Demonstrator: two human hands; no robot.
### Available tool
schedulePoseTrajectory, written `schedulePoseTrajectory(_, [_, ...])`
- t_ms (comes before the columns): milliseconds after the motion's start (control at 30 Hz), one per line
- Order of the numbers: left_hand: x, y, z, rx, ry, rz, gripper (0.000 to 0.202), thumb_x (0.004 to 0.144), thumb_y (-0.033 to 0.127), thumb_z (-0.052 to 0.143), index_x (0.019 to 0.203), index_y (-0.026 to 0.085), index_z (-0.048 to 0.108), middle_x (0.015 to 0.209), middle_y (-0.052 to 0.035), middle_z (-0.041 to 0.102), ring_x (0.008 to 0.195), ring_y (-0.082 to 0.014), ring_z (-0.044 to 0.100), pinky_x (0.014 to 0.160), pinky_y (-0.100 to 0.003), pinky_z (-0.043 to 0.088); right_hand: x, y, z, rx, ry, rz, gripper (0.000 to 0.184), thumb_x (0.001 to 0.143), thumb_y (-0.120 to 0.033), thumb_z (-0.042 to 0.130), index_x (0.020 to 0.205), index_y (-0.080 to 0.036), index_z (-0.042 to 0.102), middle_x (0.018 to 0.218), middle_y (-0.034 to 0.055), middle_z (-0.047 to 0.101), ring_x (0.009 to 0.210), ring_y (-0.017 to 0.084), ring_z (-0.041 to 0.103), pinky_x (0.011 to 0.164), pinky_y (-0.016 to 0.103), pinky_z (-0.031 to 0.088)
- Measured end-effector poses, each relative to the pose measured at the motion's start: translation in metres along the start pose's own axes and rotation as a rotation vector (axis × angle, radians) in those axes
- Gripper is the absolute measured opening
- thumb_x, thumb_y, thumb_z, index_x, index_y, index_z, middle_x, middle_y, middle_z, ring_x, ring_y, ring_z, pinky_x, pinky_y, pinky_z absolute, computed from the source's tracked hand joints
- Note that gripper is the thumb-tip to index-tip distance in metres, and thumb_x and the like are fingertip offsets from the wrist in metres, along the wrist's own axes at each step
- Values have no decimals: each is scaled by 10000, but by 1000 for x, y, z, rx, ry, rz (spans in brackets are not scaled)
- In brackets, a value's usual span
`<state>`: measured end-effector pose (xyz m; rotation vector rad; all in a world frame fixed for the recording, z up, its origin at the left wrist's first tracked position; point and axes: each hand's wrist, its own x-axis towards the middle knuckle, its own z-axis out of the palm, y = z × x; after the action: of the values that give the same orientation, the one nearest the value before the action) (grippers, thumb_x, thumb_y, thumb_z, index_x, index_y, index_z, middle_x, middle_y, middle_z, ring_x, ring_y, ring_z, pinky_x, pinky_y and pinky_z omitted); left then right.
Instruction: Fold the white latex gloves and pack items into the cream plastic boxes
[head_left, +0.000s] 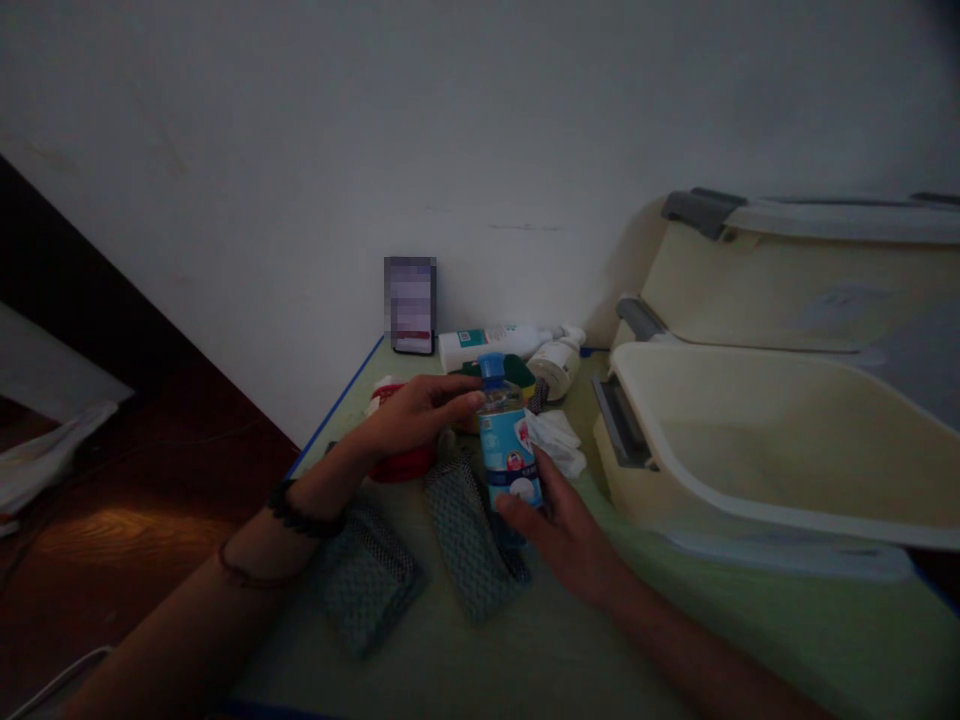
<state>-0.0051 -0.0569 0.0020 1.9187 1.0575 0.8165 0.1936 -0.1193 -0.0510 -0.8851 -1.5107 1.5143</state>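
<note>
Nearest, two cloths (466, 540) lie at lower centre, then the right hand (571, 540) grips a bottle (504, 440) mid-frame, the left hand (405, 415) outstretched at its top, whether pinching I cannot tell, a phone (412, 305) behind, left of centre.

Blue-capped bottle (507, 440), nearly upright, held

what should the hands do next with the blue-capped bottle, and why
Probably move the bottle toward the cream bin: the right hand holds its body, and the bin stands open on that same side, with the left hand near the neck.
</note>
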Motion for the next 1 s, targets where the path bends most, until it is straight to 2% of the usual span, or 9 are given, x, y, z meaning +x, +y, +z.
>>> schedulePoseTrajectory(200, [1, -4, 2, -116, -17, -13, 349, 803, 353, 619, 1076, 135, 610, 1076, -78, 692, 964, -193, 646, 809, -261, 514, -1, 1, 7, -203, 74, 28, 651, 741, -440, 679, 1284, -215, 400, 1349, 94, 462, 1249, 253, 414, 1063, 415, 291])
schedulePoseTrajectory(333, [0, -8, 0, -201, -21, -29, 307, 793, 345, 630, 1004, 123, 636, 1004, -85, 697, 900, -193, 654, 767, -275, 517, 1, -4, 0, -215, -11, 83, 539, 707, -416, 712, 1142, -182, 497, 1139, 85, 581, 1027, 240, 544, 910, 406, 427])
schedulePoseTrajectory(400, [-1, -9, 0, -257, -24, -19, 343, 785, 346, 640, 1041, 117, 639, 1030, -103, 689, 928, -215, 646, 794, -303, 512, 3, -6, -7, -136, -78, 98, 480, 684, -366, 743, 1074, -185, 529, 1007, 47, 610, 903, 198, 566, 818, 354, 467])
schedulePoseTrajectory(500, [-1, -10, 1, -374, -22, 27, 437, 776, 342, 660, 1151, 123, 609, 1148, -126, 652, 1048, -257, 606, 895, -346, 479, 6, -2, -15, 143, -171, 141, 412, 696, -317, 740, 1036, -206, 537, 871, 1, 611, 738, 135, 576, 627, 256, 492])
schedulePoseTrajectory(567, [0, -10, 3, -443, -13, 54, 439, 793, 326, 648, 1183, 132, 597, 1201, -124, 629, 1099, -263, 580, 948, -356, 448, 8, 3, -19, 283, -228, 171, 378, 737, -369, 685, 1041, -211, 526, 844, 12, 626, 667, 139, 598, 479, 224, 474])
schedulePoseTrajectory(633, [0, -9, 4, -476, -3, 65, 413, 819, 307, 620, 1192, 133, 595, 1226, -121, 617, 1113, -258, 573, 973, -358, 428, 9, 7, -21, 345, -273, 175, 388, 758, -442, 624, 1047, -209, 511, 857, 38, 647, 639, 166, 627, 397, 226, 464])
schedulePoseTrajectory(733, [0, -9, 5, -469, 16, 66, 413, 838, 309, 594, 1208, 126, 586, 1214, -125, 625, 1103, -263, 580, 971, -371, 431, 12, 12, -22, 415, -300, 161, 402, 748, -470, 599, 1034, -201, 511, 872, 51, 658, 602, 161, 635, 394, 240, 490])
schedulePoseTrajectory(867, [0, -8, 5, -407, 3, 23, 413, 862, 335, 553, 1235, 159, 572, 1187, -109, 644, 1088, -246, 595, 960, -364, 451, 11, 13, -21, 441, -303, 141, 342, 774, -423, 599, 1019, -193, 534, 872, 45, 646, 580, 135, 619, 406, 229, 498])
schedulePoseTrajectory(1000, [1, -9, 4, -257, 51, 1, 397, 868, 356, 542, 1216, 171, 590, 1138, -91, 674, 1079, -230, 606, 932, -336, 475, 4, 10, -19, 357, -271, 130, 379, 813, -368, 611, 1141, -218, 497, 911, 31, 605, 577, 100, 581, 441, 217, 496])
